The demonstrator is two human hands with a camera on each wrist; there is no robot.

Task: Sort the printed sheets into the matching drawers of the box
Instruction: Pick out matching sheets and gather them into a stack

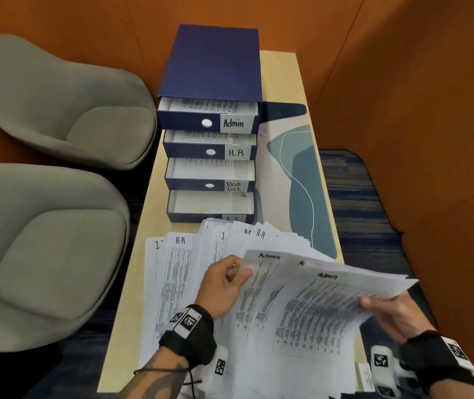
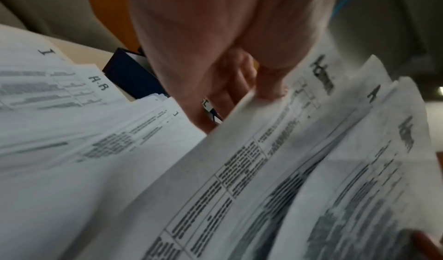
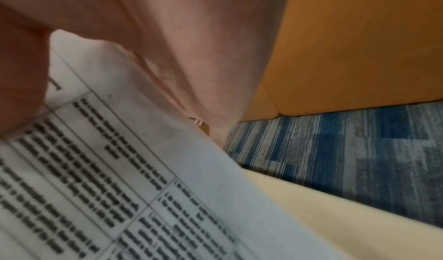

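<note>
Holding a small fan of Admin sheets (image 1: 310, 306) lifted off the counter (image 1: 132, 298), the two hands share the load. The right hand (image 1: 394, 312) grips the fan's right edge, thumb on top and fingers underneath; the right wrist view shows its thumb (image 3: 21, 93) pressed on a printed table. The left hand (image 1: 224, 286) pinches the upper left corner of the same fan, thumb (image 2: 271, 82) on the paper and fingers curled behind it. The sheets are white, filled with dense ruled tables of blurred black text, each with "Admin" handwritten at the top; at least three overlap, though the exact count is hard to tell.

Under and beyond the hands lies a loose spread of sheets (image 1: 184, 272) on the counter, fanned out, with headings such as "H.R" and "I" showing.

Just past that spread stands the dark blue box (image 1: 212, 61), its four drawers pulled out in steps. The nearest drawer (image 1: 210, 204) shows a bare white inside and its label is mostly hidden. Then come the Task List drawer (image 1: 210, 171), the H.R drawer (image 1: 210, 138) and, farthest, the Admin drawer (image 1: 210, 106), each holding printed paper.

A blue patterned mat (image 1: 302, 174) lies right of the box. Two grey chairs (image 1: 51, 249) stand left of the counter.
</note>
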